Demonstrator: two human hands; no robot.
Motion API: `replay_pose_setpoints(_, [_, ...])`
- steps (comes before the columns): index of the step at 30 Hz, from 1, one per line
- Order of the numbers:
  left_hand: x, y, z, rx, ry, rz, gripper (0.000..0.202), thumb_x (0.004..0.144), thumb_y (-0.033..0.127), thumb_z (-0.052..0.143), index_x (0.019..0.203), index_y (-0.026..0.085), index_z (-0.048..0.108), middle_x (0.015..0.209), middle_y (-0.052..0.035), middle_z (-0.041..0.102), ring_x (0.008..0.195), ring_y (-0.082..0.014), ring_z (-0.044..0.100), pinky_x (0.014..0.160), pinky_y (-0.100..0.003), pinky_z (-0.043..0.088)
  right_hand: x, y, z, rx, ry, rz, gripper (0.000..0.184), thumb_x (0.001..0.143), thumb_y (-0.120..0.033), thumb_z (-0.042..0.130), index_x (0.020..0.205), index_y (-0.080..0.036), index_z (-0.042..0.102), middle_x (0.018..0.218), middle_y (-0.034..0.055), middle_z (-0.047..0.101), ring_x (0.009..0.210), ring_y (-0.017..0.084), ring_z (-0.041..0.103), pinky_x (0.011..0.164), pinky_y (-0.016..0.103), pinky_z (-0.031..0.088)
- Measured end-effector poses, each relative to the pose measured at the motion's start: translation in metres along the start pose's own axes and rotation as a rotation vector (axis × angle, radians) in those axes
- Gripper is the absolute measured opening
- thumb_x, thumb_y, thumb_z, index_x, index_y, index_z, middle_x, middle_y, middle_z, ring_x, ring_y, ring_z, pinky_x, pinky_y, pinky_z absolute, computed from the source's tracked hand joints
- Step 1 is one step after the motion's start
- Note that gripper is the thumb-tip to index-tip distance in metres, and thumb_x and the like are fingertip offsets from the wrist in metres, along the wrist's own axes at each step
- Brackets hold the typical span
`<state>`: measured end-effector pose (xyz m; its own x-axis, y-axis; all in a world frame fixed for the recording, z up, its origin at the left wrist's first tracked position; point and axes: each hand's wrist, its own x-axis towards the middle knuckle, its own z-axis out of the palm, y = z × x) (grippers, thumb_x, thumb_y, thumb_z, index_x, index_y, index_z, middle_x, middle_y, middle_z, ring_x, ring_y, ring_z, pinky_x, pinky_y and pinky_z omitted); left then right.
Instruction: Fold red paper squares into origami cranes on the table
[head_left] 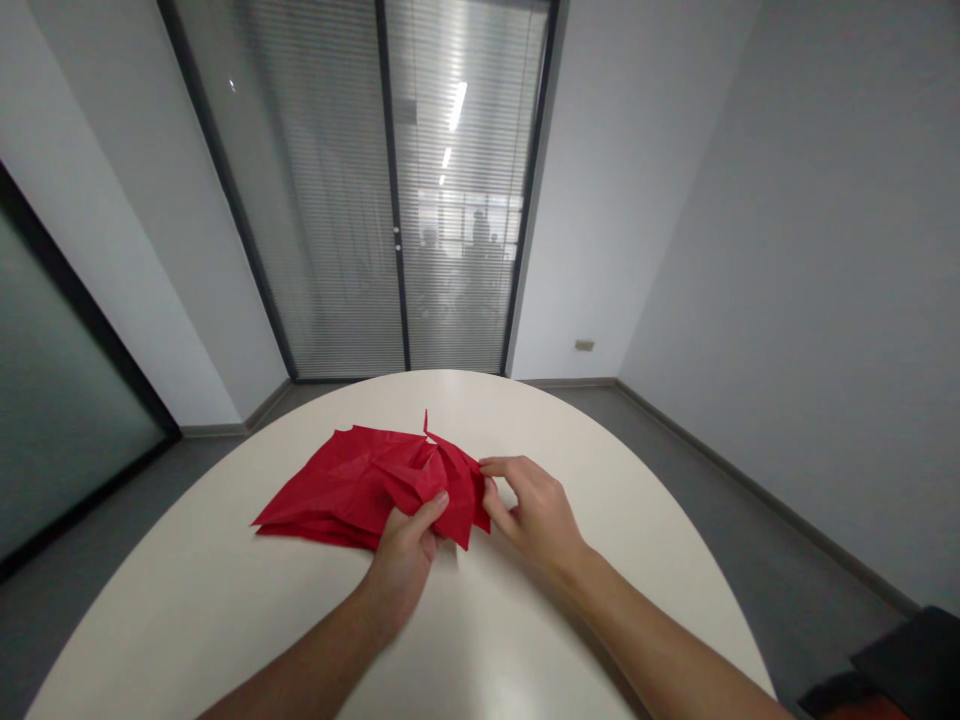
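Observation:
A red sheet of thin, creased material [337, 482], paper or fabric, lies folded in layers with pointed corners. Its left part rests on the table, while the right part is bunched and raised. A thin red strip sticks up at its top. My left hand [405, 555] grips the bunched part from the near side, thumb on top and the other fingers hidden underneath. At the right edge, my right hand [536, 510] pinches a corner of the red sheet between thumb and index finger.
The round white table [600, 490] fills the foreground. Behind it stand a glass partition with blinds [337, 200] and a white wall with a socket [584, 345]. A dark object [900, 665] sits at the lower right, off the table.

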<state>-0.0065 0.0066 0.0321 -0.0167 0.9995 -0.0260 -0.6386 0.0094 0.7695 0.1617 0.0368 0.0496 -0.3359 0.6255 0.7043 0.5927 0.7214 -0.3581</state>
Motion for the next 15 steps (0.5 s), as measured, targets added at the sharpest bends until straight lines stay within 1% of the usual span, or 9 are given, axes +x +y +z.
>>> replay_pose_setpoints(2, [-0.0008, -0.0006, -0.0003, 0.022, 0.011, 0.000, 0.045, 0.067, 0.031, 0.085, 0.106, 0.016, 0.070, 0.099, -0.0074, 0.076, 0.095, -0.0250, 0.071, 0.083, -0.036, 0.057, -0.0010, 0.0022, 0.0013, 0.046, -0.012, 0.069, 0.019, 0.093, -0.019, 0.051, 0.104, -0.026, 0.065, 0.096, 0.0069, 0.075, 0.085, 0.025, 0.070, 0.076, 0.040, 0.055])
replay_pose_setpoints(4, [-0.0014, -0.0022, -0.0023, 0.063, 0.010, 0.000, 0.038, 0.067, 0.032, 0.085, 0.098, 0.015, 0.071, 0.095, -0.0071, 0.076, 0.090, -0.0244, 0.071, 0.081, -0.035, 0.056, -0.0021, 0.0047, 0.0020, 0.111, -0.012, 0.133, 0.018, 0.095, -0.022, 0.051, 0.107, -0.027, 0.064, 0.097, 0.0054, 0.075, 0.082, 0.024, 0.071, 0.071, 0.038, 0.056])
replay_pose_setpoints(7, [-0.0009, -0.0061, -0.0069, 0.178, 0.004, 0.018, 0.033, 0.068, 0.033, 0.085, 0.092, 0.014, 0.072, 0.095, -0.0083, 0.076, 0.090, -0.0242, 0.071, 0.083, -0.035, 0.055, -0.0030, 0.0074, 0.0019, 0.168, -0.014, 0.166, 0.017, 0.096, -0.023, 0.050, 0.108, -0.028, 0.062, 0.099, 0.0047, 0.073, 0.084, 0.023, 0.071, 0.067, 0.034, 0.055])
replay_pose_setpoints(10, [0.0006, -0.0085, -0.0088, 0.273, 0.044, 0.059, 0.036, 0.067, 0.032, 0.087, 0.093, 0.013, 0.072, 0.097, -0.0097, 0.076, 0.094, -0.0257, 0.070, 0.086, -0.035, 0.054, -0.0031, 0.0083, 0.0017, 0.149, -0.031, 0.150, 0.016, 0.095, -0.020, 0.048, 0.105, -0.026, 0.061, 0.098, 0.0058, 0.071, 0.086, 0.022, 0.070, 0.067, 0.033, 0.055])
replay_pose_setpoints(12, [0.0013, -0.0075, -0.0076, 0.295, 0.064, 0.078, 0.036, 0.067, 0.034, 0.086, 0.093, 0.013, 0.073, 0.095, -0.0094, 0.076, 0.091, -0.0258, 0.071, 0.084, -0.035, 0.054, -0.0029, 0.0082, 0.0024, 0.142, -0.027, 0.159, 0.015, 0.094, -0.019, 0.049, 0.103, -0.025, 0.059, 0.097, 0.0060, 0.070, 0.086, 0.022, 0.069, 0.068, 0.033, 0.054])
replay_pose_setpoints(15, [0.0012, -0.0031, -0.0045, 0.280, 0.050, 0.090, 0.036, 0.069, 0.036, 0.085, 0.093, 0.013, 0.073, 0.090, -0.0083, 0.077, 0.087, -0.0240, 0.071, 0.084, -0.034, 0.054, -0.0019, 0.0074, 0.0053, 0.198, 0.019, 0.245, 0.011, 0.093, -0.019, 0.049, 0.100, -0.024, 0.056, 0.093, 0.0048, 0.068, 0.085, 0.021, 0.068, 0.072, 0.033, 0.055])
